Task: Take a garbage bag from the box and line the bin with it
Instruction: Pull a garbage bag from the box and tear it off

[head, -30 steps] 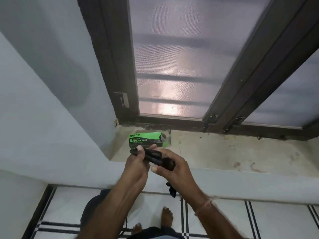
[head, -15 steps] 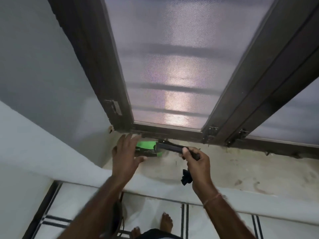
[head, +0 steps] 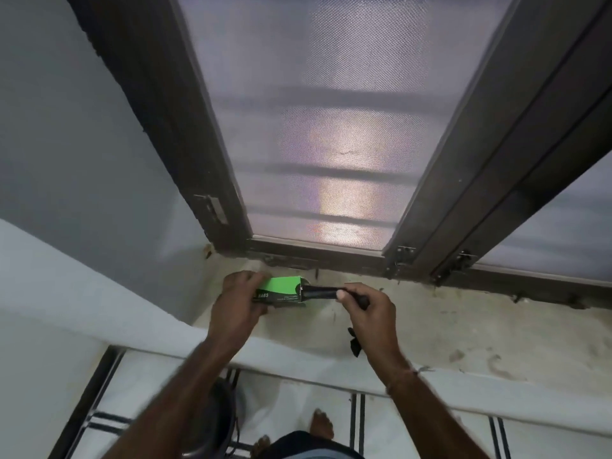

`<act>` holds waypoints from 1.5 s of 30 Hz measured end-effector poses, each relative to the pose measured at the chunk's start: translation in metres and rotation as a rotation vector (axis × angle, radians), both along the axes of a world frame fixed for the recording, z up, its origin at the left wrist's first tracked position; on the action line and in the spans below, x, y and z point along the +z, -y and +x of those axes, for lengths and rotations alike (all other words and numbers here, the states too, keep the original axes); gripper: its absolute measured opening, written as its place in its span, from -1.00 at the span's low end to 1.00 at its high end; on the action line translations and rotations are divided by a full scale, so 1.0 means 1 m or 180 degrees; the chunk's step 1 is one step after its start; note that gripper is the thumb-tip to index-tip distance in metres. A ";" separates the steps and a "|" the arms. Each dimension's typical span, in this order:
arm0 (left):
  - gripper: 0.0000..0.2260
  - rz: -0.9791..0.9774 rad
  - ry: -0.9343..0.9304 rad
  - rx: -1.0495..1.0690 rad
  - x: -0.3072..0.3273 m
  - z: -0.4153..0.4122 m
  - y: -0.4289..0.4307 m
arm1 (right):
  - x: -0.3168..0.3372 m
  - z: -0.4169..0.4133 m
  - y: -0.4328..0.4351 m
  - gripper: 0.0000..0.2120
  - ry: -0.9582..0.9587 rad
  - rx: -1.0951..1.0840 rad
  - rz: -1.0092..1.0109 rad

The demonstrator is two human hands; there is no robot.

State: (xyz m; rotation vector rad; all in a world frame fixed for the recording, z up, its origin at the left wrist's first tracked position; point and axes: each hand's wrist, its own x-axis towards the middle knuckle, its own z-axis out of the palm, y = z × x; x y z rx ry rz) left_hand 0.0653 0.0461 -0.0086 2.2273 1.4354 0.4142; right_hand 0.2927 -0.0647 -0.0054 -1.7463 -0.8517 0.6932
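The left hand (head: 236, 304) is gripping the green box (head: 280, 289) on the sill (head: 463, 329); the right hand (head: 367, 313) is pinching the black roll (head: 319, 292) at its mouth. The roll may be snagging, tearing cardboard. The bin (head: 215, 422) is standing below.

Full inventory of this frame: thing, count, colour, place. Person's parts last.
garbage bag box: 1, green and black, on the sill, in the left hand's grip
bag roll: 1, black, one end at the box's open end, the other in the right hand
loose bag piece: 1, black, hanging below the right hand
window sill: 1, stained beige
window frame: dark brown, around frosted mesh panes
bin: 1, dark, on the floor under the left arm
left hand: on the box
right hand: on the roll
feet: bare, on the tiled floor
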 end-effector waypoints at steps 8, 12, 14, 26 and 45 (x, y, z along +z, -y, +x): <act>-0.46 -0.0021 0.0357 0.0068 0.008 0.004 0.016 | 0.004 -0.013 -0.008 -0.84 -0.0703 0.0229 0.0182; -0.46 -0.0016 0.0458 0.0041 0.005 0.003 0.025 | 0.003 -0.017 -0.014 -0.97 -0.0959 0.0058 0.0305; -0.45 -0.0040 0.0584 0.0094 0.002 0.003 0.028 | 0.001 -0.019 -0.016 -0.91 -0.0850 0.0350 0.0199; -0.46 -0.0067 0.0977 0.0366 -0.003 -0.001 0.038 | -0.011 -0.023 -0.004 -0.62 -0.0640 -0.0252 -0.0156; -0.46 0.0147 0.0831 0.0384 -0.002 0.007 0.045 | 0.000 -0.048 -0.003 -0.58 0.0096 0.0600 0.0521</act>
